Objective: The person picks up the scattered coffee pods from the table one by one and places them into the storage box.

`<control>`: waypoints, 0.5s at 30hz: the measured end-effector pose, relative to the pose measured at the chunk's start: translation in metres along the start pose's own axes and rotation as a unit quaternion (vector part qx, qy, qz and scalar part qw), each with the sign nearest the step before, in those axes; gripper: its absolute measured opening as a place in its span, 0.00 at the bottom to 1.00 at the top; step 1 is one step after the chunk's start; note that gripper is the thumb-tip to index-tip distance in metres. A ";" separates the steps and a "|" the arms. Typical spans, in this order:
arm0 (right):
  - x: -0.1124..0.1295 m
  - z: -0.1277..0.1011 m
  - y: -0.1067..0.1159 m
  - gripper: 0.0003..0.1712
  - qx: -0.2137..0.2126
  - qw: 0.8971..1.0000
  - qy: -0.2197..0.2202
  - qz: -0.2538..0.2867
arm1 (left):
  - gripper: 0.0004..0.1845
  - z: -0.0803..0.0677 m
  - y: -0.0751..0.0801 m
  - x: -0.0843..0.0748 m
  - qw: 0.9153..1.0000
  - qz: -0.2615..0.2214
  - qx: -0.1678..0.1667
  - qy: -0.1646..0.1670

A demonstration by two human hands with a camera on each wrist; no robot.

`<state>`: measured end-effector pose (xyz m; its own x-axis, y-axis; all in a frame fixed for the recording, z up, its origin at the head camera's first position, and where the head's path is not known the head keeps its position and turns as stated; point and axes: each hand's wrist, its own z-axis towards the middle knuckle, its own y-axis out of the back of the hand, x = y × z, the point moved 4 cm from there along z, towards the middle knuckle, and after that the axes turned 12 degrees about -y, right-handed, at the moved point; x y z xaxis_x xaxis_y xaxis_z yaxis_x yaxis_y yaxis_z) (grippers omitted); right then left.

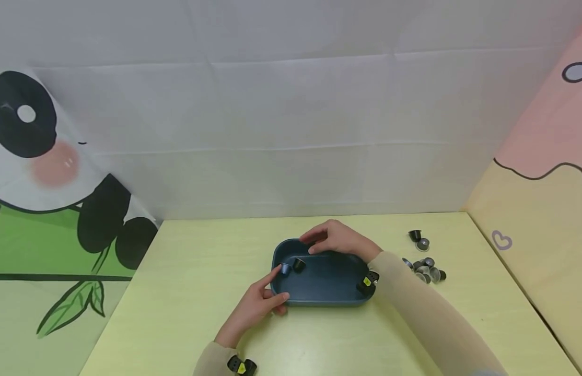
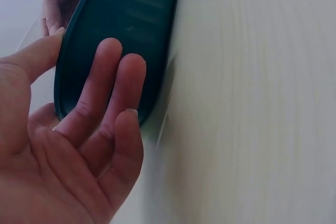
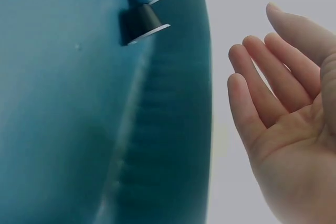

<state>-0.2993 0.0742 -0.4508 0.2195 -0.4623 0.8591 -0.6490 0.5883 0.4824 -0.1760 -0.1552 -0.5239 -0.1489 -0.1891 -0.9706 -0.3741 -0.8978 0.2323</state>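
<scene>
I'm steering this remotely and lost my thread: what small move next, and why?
Probably send the right hand to the loose capsules on the table. It hovers open at the tray rim holding nothing; only two capsules lie inside, and the left hand already steadies the tray.

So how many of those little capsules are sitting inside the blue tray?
2: a blue capsule and a black capsule, side by side at the tray's left end, near the left hand. The right hand may hide more.
</scene>
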 end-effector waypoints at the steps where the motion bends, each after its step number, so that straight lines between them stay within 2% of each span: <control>1: 0.001 -0.002 0.002 0.25 -0.003 1.000 0.000 0.002 | 0.42 0.000 0.000 0.000 1.000 -0.002 0.000 -0.002; 5: 0.004 -0.008 0.012 0.23 -0.023 1.000 -0.004 0.013 | 0.42 0.000 0.000 -0.001 1.000 -0.007 -0.002 -0.006; 12: 0.014 -0.029 0.026 0.18 -0.089 0.996 -0.006 -0.027 | 0.42 -0.001 0.000 -0.001 1.000 -0.011 -0.002 -0.008; 15: 0.016 -0.038 0.032 0.17 -0.112 0.993 -0.011 -0.026 | 0.42 -0.001 0.000 -0.001 1.000 -0.009 0.000 -0.011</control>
<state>-0.2889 0.1108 -0.4149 0.2313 -0.5092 0.8290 -0.4575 0.6951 0.5546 -0.1750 -0.1554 -0.5226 -0.1613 -0.1636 -0.9732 -0.3774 -0.9010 0.2140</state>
